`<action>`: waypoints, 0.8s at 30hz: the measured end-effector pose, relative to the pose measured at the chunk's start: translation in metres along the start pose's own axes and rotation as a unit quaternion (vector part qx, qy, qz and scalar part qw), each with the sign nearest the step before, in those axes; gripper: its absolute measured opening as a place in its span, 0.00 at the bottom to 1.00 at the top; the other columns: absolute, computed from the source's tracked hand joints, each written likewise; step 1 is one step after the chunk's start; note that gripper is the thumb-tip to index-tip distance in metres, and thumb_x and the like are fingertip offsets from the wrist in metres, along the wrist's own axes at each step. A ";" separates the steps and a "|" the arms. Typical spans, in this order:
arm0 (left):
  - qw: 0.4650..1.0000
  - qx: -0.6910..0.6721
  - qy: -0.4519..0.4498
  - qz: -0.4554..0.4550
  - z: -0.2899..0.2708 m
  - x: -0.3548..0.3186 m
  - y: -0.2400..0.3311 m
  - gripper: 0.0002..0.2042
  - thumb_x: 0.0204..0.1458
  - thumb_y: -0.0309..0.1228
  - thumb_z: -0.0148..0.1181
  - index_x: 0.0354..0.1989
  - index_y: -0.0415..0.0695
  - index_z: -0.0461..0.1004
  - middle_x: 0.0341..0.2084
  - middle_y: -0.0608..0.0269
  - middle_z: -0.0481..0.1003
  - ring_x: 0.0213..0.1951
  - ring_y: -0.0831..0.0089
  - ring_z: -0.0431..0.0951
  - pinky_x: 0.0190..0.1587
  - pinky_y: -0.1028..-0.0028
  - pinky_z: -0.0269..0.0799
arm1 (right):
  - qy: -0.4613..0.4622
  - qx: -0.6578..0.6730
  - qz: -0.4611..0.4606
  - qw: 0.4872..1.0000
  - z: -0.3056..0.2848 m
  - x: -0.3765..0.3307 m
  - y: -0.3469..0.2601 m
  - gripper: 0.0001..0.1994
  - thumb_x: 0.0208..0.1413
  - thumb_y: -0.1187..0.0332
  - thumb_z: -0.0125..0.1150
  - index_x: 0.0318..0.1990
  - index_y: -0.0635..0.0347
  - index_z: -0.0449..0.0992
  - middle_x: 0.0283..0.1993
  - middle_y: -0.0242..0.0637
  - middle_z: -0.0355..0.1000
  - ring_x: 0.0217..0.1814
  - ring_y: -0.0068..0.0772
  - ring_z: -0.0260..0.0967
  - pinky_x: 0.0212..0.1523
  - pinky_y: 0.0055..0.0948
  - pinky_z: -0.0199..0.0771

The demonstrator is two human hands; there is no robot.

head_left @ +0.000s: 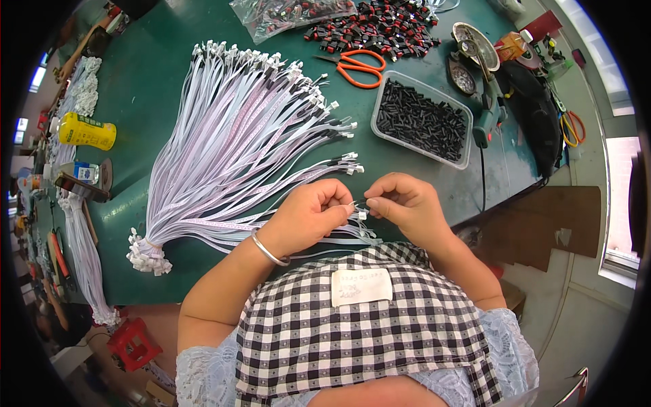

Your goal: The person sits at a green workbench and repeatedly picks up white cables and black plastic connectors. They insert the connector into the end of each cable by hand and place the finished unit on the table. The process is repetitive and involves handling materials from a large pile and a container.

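Beside pinching hands (pixel 359 207), clear tray (pixel 464 133) holds small black tube pieces (pixel 420 122).

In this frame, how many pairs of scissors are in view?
2. One orange-handled pair lies on the green table beside the clear tray of black parts. A second pair lies at the far right edge by the black bag. Clutter may hide others.

scissors (pixel 361 66): 1 | clear trays (pixel 421 119): 1 | yellow bottles (pixel 87 131): 1 | red stools (pixel 133 344): 1
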State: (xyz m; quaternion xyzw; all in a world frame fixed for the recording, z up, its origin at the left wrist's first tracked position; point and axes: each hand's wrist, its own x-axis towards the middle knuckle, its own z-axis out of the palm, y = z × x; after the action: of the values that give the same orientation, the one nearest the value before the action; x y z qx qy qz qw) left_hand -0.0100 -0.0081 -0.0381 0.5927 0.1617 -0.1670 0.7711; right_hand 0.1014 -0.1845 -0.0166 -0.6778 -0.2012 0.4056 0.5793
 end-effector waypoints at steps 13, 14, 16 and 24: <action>1.000 -0.006 -0.008 0.000 -0.001 0.000 -0.002 0.05 0.54 0.29 0.57 0.34 0.41 0.70 0.25 0.71 0.71 0.27 0.86 0.72 0.25 0.86 0.65 | -0.003 -0.104 -0.059 0.993 0.003 0.002 -0.002 0.04 0.49 0.77 0.62 0.33 0.64 0.77 0.33 0.33 0.72 0.32 0.20 0.70 0.33 0.19 0.71; 1.000 -0.006 -0.008 0.001 -0.001 0.000 -0.002 0.05 0.54 0.29 0.57 0.34 0.41 0.70 0.25 0.71 0.71 0.27 0.86 0.71 0.25 0.86 0.65 | -0.001 -0.111 -0.065 0.992 0.004 0.002 -0.003 0.04 0.49 0.77 0.62 0.33 0.64 0.77 0.32 0.33 0.72 0.31 0.20 0.70 0.32 0.20 0.71; 1.000 -0.006 -0.007 0.003 -0.001 0.000 -0.001 0.05 0.54 0.29 0.57 0.34 0.41 0.70 0.24 0.71 0.71 0.26 0.87 0.70 0.24 0.86 0.64 | -0.002 -0.133 -0.075 0.988 0.004 0.003 -0.004 0.04 0.49 0.77 0.62 0.33 0.64 0.77 0.32 0.33 0.72 0.31 0.21 0.70 0.32 0.20 0.70; 1.000 -0.003 -0.014 0.009 -0.002 0.000 -0.001 0.06 0.55 0.29 0.57 0.35 0.41 0.70 0.23 0.70 0.72 0.22 0.87 0.66 0.23 0.85 0.62 | -0.001 -0.186 -0.122 0.975 0.003 0.003 -0.004 0.05 0.48 0.78 0.62 0.33 0.62 0.77 0.33 0.34 0.73 0.31 0.25 0.70 0.31 0.22 0.70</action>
State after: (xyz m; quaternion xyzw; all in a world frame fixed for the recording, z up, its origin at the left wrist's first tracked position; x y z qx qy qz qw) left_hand -0.0110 -0.0065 -0.0396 0.5897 0.1462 -0.1683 0.7762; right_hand 0.1013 -0.1793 -0.0133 -0.7436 -0.3553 0.2880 0.4878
